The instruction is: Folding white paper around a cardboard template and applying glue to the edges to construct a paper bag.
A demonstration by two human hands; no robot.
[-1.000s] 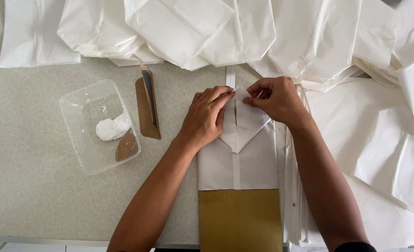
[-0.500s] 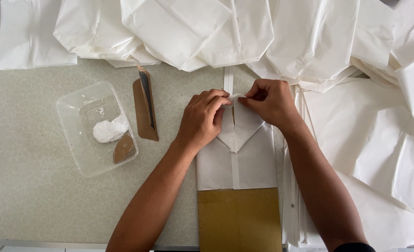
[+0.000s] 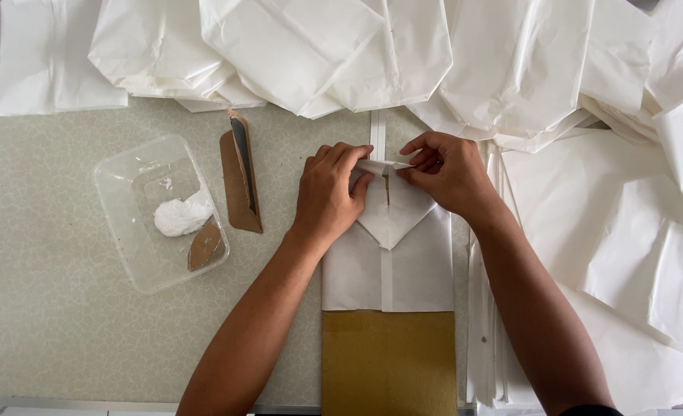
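Note:
A white paper bag (image 3: 391,258) lies flat on the table over a brown cardboard form (image 3: 387,358). Its far end is folded into a point. My left hand (image 3: 330,192) pinches the left side of the top fold and my right hand (image 3: 449,173) pinches the right side, thumbs and fingers closed on the paper flap (image 3: 380,166). Both hands meet at the bag's middle seam.
A clear plastic tub (image 3: 156,212) holding white paste and a brown scrap sits at left. A brown cardboard spreader (image 3: 241,181) lies next to it. Folded white paper bags (image 3: 341,46) are heaped along the far edge, and flat white sheets (image 3: 619,254) are stacked at right.
Both hands have lifted the top flap's edge and drawn it slightly toward the far side; the fold now stands up between the fingertips.

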